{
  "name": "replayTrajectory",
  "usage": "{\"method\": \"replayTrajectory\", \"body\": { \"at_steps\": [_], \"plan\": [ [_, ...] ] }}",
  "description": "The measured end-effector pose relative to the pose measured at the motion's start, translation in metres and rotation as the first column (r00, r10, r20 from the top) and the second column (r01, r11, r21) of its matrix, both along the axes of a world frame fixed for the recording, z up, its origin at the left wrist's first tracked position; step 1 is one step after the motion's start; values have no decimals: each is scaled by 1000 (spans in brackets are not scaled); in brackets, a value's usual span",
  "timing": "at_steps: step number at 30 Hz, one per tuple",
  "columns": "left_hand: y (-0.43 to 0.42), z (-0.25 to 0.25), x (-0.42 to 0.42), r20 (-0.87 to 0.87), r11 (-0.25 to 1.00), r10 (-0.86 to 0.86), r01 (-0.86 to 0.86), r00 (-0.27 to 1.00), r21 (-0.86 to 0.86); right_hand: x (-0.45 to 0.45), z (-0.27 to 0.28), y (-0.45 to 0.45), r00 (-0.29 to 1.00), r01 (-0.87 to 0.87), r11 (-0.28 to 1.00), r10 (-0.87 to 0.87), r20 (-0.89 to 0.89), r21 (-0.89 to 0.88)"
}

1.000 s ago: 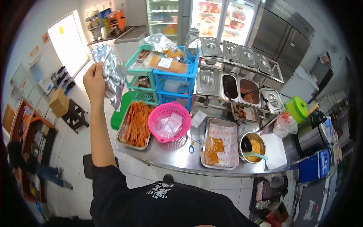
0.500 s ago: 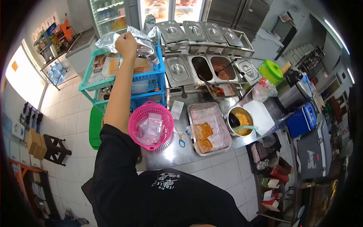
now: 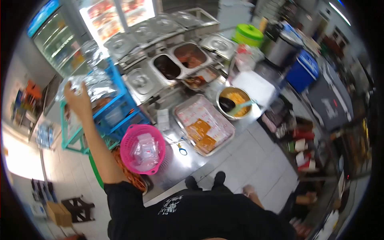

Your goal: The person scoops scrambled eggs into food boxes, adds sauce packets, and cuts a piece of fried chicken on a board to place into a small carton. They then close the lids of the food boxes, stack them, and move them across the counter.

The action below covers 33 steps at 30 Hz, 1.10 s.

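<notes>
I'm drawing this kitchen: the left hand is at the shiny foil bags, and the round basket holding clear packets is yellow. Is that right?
Almost! The head view shows the round plastic basket is pink. The left hand is at the silver foil bags, and the basket holds clear plastic packets.

colour and pattern findings are as follows. foil (image 3: pixel 100 85): silver, with bright, crinkled highlights. stacked crates: one blue (image 3: pixel 130 96), one teal green (image 3: pixel 64 132). basket (image 3: pixel 125 138): strong pink, pierced in a small repeating pattern. tray (image 3: pixel 230 134): silver; its liner (image 3: pixel 200 114) is whitish, marked with a scattered reddish print. packets (image 3: pixel 199 129): amber-orange. scissors (image 3: pixel 183 151): blue handle loop, some yellow. bowl (image 3: pixel 219 96): silver; contents (image 3: pixel 237 98) yellow; spoon (image 3: pixel 241 106) pale turquoise. lidded pot (image 3: pixel 249 35): lime green throughout. cooler (image 3: pixel 303 72): deep blue, whitish trim. shirt (image 3: pixel 192 218): plain black bearing a white graphic. box (image 3: pixel 59 214): tan. floor (image 3: pixel 256 160): pale grey, darker grid lines.
</notes>
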State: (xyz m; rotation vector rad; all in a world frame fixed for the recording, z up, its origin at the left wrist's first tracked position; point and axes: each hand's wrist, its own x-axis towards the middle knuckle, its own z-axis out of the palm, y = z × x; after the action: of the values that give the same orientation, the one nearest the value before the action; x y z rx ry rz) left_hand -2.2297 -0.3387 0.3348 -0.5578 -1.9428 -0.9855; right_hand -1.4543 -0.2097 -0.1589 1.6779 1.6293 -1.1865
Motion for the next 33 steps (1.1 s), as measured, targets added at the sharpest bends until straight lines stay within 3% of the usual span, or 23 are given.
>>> {"method": "replayTrajectory", "body": {
  "at_steps": [2, 4, 6, 8, 9, 10, 11, 12, 13, 14, 16, 19, 22, 25, 27, 30, 33],
  "plan": [
    [29, 12, 71, -157, 992, -82, 96, 984, 85, 12, -3, -8, 967, 248, 969, -249, -63, -13],
    [67, -2, 131, -94, 842, -415, 421, 905, 339, 31, -6, -18, 824, 534, 844, -533, -193, -47],
    [116, -27, 211, -229, 637, -626, 658, 746, 402, 47, -3, -29, 778, 597, 801, -588, -222, -27],
    [148, -65, 300, -42, 440, -868, 805, 495, 398, 69, 7, -37, 866, 466, 884, -463, -189, -29],
    [160, -82, 352, 75, 410, -907, 828, 415, 382, 101, -26, -41, 935, 41, 894, 123, -332, 446],
    [173, -99, 404, 191, 354, -933, 864, 304, 358, 142, -85, -49, 764, -294, 488, 637, -104, 822],
    [189, -114, 458, 269, 231, -953, 904, 136, 360, 155, -109, -57, 923, -40, 739, 285, -259, 672],
    [204, -131, 508, 343, 96, -939, 929, -35, 357, 169, -132, -64, 927, 317, 794, -144, -346, 519],
    [218, -148, 546, 478, -155, -850, 972, -222, 175, 170, -82, -67, 707, 659, 716, -484, -516, 231],
    [235, -165, 583, 614, -413, -720, 911, -323, -5, 164, -10, -67, 340, 899, 435, -754, -561, -40],
    [257, -187, 664, 814, -651, -464, 757, -350, -46, 200, 38, -64, 310, 938, 346, -820, -482, 14],
    [287, -189, 765, 869, -761, -492, 514, -58, -396, 283, 30, -82, 139, 990, 124, -844, -519, 63],
    [324, -194, 862, 827, -809, -546, 337, -130, -482, 353, 82, -105, -78, 987, -136, -865, -495, 82],
    [353, -197, 959, 845, -875, -456, 316, -279, -368, 413, 92, -130, -293, 940, -340, -781, -552, -19],
    [374, -213, 1019, 821, -902, -417, 288, -391, -321, 447, 95, -142, -362, 902, -431, -766, -531, 7],
    [402, -212, 1123, 892, -947, -315, 177, -324, -270, 491, 79, -159, -502, 801, -598, -680, -535, 9],
    [449, -230, 1237, 874, -975, -224, 96, -431, -203, 526, 58, -171, -581, 714, -699, -613, -536, 24]
  ]
}}
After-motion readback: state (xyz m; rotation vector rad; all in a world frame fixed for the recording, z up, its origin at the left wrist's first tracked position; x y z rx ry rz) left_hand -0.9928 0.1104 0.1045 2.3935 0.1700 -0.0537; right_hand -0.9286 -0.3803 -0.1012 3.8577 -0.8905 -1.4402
